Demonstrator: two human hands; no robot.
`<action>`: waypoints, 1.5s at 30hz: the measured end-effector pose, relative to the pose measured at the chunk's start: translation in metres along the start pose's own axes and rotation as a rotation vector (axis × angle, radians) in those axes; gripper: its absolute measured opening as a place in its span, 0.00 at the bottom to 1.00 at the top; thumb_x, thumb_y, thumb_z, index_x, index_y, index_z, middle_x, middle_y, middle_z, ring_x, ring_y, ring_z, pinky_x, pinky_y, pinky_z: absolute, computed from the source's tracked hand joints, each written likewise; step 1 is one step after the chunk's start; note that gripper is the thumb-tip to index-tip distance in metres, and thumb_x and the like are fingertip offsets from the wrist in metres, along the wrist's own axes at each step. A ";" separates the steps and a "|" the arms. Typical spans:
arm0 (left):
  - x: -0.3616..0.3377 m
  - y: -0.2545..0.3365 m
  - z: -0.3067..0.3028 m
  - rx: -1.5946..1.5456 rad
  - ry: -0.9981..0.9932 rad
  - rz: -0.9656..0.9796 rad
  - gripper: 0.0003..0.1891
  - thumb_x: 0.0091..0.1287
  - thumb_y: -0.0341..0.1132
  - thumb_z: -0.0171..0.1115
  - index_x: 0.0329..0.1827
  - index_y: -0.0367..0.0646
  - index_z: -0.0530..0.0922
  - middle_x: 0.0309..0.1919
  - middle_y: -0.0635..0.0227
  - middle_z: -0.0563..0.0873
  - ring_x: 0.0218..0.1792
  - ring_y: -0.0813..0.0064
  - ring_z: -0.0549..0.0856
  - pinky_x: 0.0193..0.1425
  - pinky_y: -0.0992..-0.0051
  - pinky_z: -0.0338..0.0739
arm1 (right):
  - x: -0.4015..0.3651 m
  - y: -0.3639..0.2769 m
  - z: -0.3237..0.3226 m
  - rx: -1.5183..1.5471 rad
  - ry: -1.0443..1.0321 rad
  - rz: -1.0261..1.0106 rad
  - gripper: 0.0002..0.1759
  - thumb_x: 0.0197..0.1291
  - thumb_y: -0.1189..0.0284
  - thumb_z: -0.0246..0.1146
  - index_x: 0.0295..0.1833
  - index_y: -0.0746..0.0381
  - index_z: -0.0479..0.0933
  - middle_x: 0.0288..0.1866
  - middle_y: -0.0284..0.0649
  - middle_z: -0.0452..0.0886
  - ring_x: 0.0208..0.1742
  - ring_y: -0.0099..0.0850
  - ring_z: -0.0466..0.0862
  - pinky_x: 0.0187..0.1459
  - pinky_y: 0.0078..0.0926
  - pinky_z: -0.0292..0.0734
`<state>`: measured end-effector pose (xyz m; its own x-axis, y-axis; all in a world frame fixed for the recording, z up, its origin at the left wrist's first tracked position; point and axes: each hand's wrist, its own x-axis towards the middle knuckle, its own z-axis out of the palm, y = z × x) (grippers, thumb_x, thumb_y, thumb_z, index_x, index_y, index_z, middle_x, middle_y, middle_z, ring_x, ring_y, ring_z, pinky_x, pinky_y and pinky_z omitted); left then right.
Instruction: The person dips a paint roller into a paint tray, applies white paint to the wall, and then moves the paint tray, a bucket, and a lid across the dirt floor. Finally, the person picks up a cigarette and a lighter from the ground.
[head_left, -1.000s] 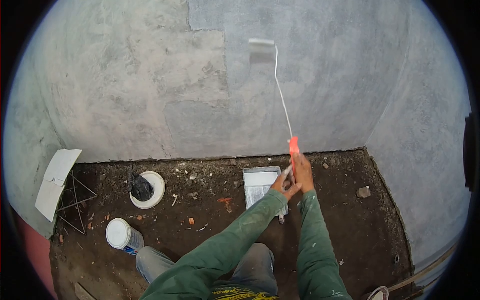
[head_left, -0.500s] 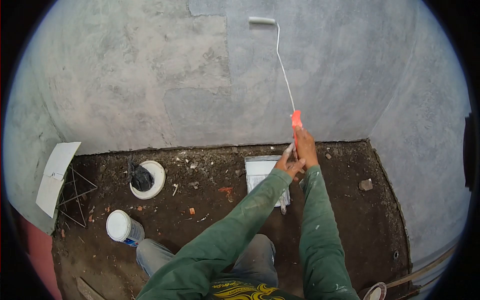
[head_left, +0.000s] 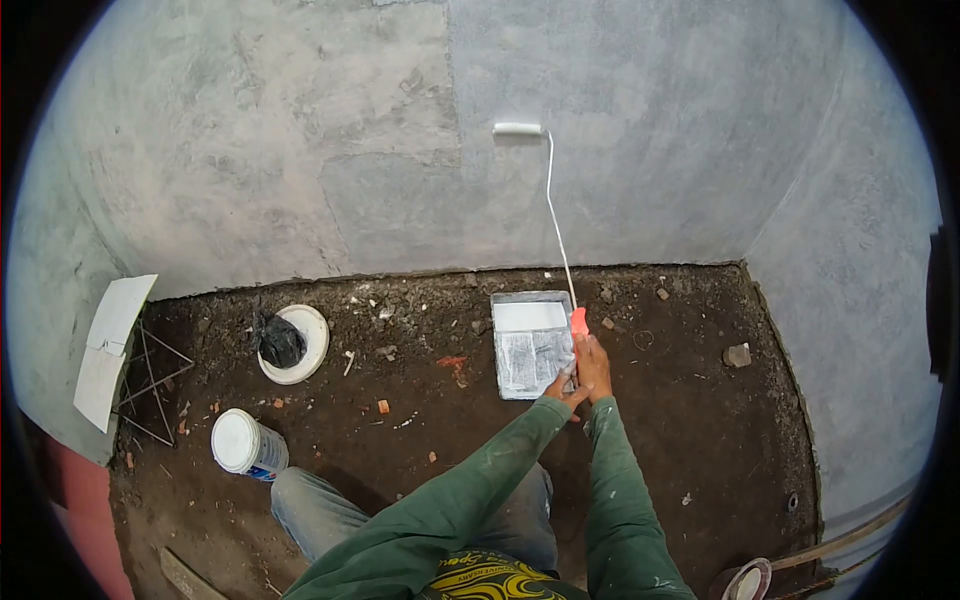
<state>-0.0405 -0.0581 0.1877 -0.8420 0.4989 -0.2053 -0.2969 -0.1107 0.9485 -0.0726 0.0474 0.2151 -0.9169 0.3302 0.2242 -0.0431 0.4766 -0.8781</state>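
A paint roller (head_left: 518, 129) with a white sleeve, long bent wire frame and red-orange handle (head_left: 579, 322) rests against the grey wall (head_left: 640, 150). My right hand (head_left: 595, 370) is wrapped around the handle. Just left of it and lower, my left hand (head_left: 566, 386) closes around the handle's bottom end, though the fingers partly hide that end. Under the handle on the dirt floor lies a paint tray (head_left: 500, 375), with white paint (head_left: 528, 317) in its far well and a paint-smeared ramp. My hands cover the tray's right edge.
Left on the dirt floor (head_left: 640, 480) stand a white paint bucket (head_left: 236, 442) and a round white lid (head_left: 316, 345) with black plastic (head_left: 283, 342) on it. White panels (head_left: 110, 350) on a wire frame lean farther left. A stone (head_left: 737, 355) and a container (head_left: 746, 582) are at right.
Both hands have come down and toward me with the roller. Its sleeve has moved down the wall, and more of the paint tray now shows.
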 end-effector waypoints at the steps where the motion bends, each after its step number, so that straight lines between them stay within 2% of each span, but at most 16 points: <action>1: 0.000 -0.010 0.000 -0.023 -0.001 -0.027 0.43 0.57 0.47 0.63 0.72 0.56 0.47 0.63 0.57 0.65 0.51 0.60 0.77 0.29 0.70 0.83 | -0.005 0.006 0.000 -0.003 -0.028 0.068 0.25 0.62 0.53 0.49 0.37 0.67 0.70 0.33 0.56 0.75 0.38 0.54 0.75 0.39 0.42 0.67; 7: -0.022 -0.036 -0.005 0.020 -0.053 -0.072 0.41 0.60 0.45 0.62 0.72 0.51 0.48 0.63 0.58 0.66 0.55 0.63 0.75 0.42 0.65 0.81 | -0.046 0.031 0.002 -0.024 -0.064 0.076 0.26 0.61 0.52 0.50 0.39 0.69 0.72 0.33 0.57 0.75 0.38 0.52 0.76 0.41 0.40 0.68; 10: -0.029 -0.044 -0.012 0.082 -0.050 0.093 0.42 0.58 0.49 0.64 0.71 0.49 0.51 0.61 0.57 0.67 0.52 0.62 0.76 0.37 0.69 0.80 | -0.046 0.014 0.008 0.015 -0.043 0.025 0.25 0.62 0.54 0.50 0.38 0.69 0.71 0.32 0.54 0.74 0.35 0.45 0.75 0.40 0.37 0.68; 12: -0.036 -0.040 -0.018 0.017 0.009 0.346 0.42 0.59 0.48 0.62 0.71 0.43 0.50 0.61 0.57 0.67 0.54 0.63 0.75 0.52 0.67 0.74 | -0.047 -0.008 0.012 0.058 -0.039 0.024 0.23 0.63 0.56 0.50 0.36 0.69 0.70 0.31 0.51 0.74 0.33 0.39 0.73 0.38 0.35 0.68; 14: -0.056 0.031 -0.025 0.121 0.100 0.413 0.38 0.63 0.45 0.58 0.70 0.39 0.49 0.63 0.56 0.64 0.60 0.65 0.70 0.63 0.67 0.64 | -0.028 -0.039 0.017 -0.062 -0.051 -0.391 0.23 0.63 0.56 0.50 0.39 0.69 0.71 0.31 0.49 0.74 0.32 0.37 0.73 0.38 0.33 0.69; 17: -0.050 0.109 -0.043 -0.009 0.160 0.538 0.31 0.69 0.42 0.50 0.69 0.37 0.50 0.64 0.55 0.62 0.64 0.67 0.64 0.66 0.70 0.59 | 0.003 -0.129 0.025 0.194 -0.124 -0.199 0.23 0.64 0.56 0.50 0.41 0.69 0.70 0.31 0.47 0.74 0.33 0.35 0.72 0.39 0.32 0.68; 20: -0.011 0.161 -0.074 0.075 0.250 0.711 0.29 0.71 0.44 0.45 0.68 0.36 0.53 0.66 0.52 0.60 0.67 0.65 0.60 0.69 0.69 0.53 | 0.042 -0.165 0.040 0.015 -0.034 -0.627 0.18 0.63 0.62 0.52 0.48 0.66 0.69 0.38 0.51 0.72 0.39 0.45 0.76 0.38 0.40 0.70; 21: 0.012 0.167 -0.095 0.007 0.250 0.652 0.30 0.69 0.51 0.46 0.67 0.40 0.57 0.34 0.70 0.74 0.29 0.83 0.73 0.31 0.82 0.70 | 0.051 -0.186 0.041 0.022 0.011 -0.637 0.17 0.63 0.60 0.51 0.44 0.66 0.70 0.34 0.50 0.72 0.37 0.41 0.76 0.38 0.38 0.70; 23: 0.002 0.208 -0.086 -0.142 0.241 0.606 0.29 0.68 0.52 0.46 0.66 0.42 0.60 0.29 0.73 0.72 0.25 0.84 0.70 0.28 0.83 0.66 | 0.060 -0.223 0.038 0.031 0.052 -0.651 0.18 0.64 0.59 0.50 0.40 0.65 0.70 0.31 0.48 0.72 0.35 0.38 0.76 0.37 0.36 0.71; 25: 0.009 0.229 -0.081 -0.295 0.224 0.550 0.28 0.68 0.53 0.46 0.65 0.45 0.62 0.24 0.76 0.69 0.21 0.84 0.68 0.24 0.83 0.63 | 0.061 -0.252 0.031 0.314 -0.096 -0.269 0.22 0.65 0.55 0.47 0.36 0.66 0.69 0.26 0.47 0.70 0.32 0.38 0.76 0.36 0.35 0.70; 27: 0.024 0.233 -0.083 -0.226 0.268 0.502 0.26 0.68 0.54 0.46 0.63 0.48 0.65 0.21 0.78 0.66 0.18 0.85 0.65 0.20 0.83 0.61 | 0.059 -0.259 0.027 0.296 -0.085 -0.267 0.23 0.65 0.55 0.47 0.35 0.67 0.68 0.26 0.48 0.70 0.32 0.40 0.75 0.36 0.36 0.69; 31: 0.047 0.194 -0.086 -0.141 0.254 0.482 0.25 0.69 0.49 0.43 0.63 0.43 0.67 0.37 0.63 0.80 0.27 0.75 0.77 0.32 0.76 0.73 | 0.073 -0.210 0.038 0.216 -0.029 -0.311 0.25 0.65 0.54 0.47 0.35 0.69 0.67 0.27 0.52 0.72 0.32 0.49 0.75 0.37 0.41 0.68; 33: 0.078 0.143 -0.086 0.063 0.462 0.860 0.24 0.69 0.47 0.43 0.63 0.43 0.66 0.48 0.59 0.79 0.47 0.69 0.79 0.52 0.74 0.72 | 0.060 -0.187 0.043 0.135 0.002 -0.325 0.25 0.65 0.54 0.47 0.36 0.69 0.68 0.29 0.55 0.73 0.34 0.52 0.75 0.38 0.42 0.68; 36: 0.048 0.103 -0.079 0.028 0.420 0.632 0.23 0.70 0.45 0.43 0.63 0.42 0.66 0.57 0.58 0.74 0.61 0.67 0.70 0.65 0.73 0.61 | 0.036 -0.149 0.055 0.062 0.014 -0.322 0.24 0.64 0.54 0.47 0.38 0.68 0.68 0.35 0.61 0.74 0.40 0.60 0.72 0.40 0.44 0.68; 42: 0.041 0.009 -0.088 -0.026 0.396 0.392 0.22 0.70 0.45 0.45 0.63 0.47 0.66 0.56 0.59 0.75 0.56 0.67 0.74 0.62 0.74 0.64 | -0.010 -0.090 0.074 0.091 -0.074 -0.083 0.24 0.65 0.54 0.46 0.42 0.67 0.69 0.38 0.62 0.74 0.44 0.60 0.73 0.42 0.46 0.67; 45: 0.031 -0.028 -0.092 -0.047 0.396 0.263 0.21 0.70 0.48 0.43 0.65 0.58 0.64 0.52 0.62 0.77 0.49 0.65 0.78 0.47 0.70 0.77 | -0.028 -0.063 0.086 0.012 -0.062 0.007 0.23 0.64 0.54 0.48 0.42 0.67 0.69 0.38 0.62 0.74 0.45 0.60 0.73 0.43 0.46 0.68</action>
<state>-0.1000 -0.1188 0.1325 -0.9954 0.0843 -0.0447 -0.0633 -0.2322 0.9706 -0.0786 -0.0619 0.2284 -0.9402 0.2820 0.1913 -0.0405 0.4648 -0.8845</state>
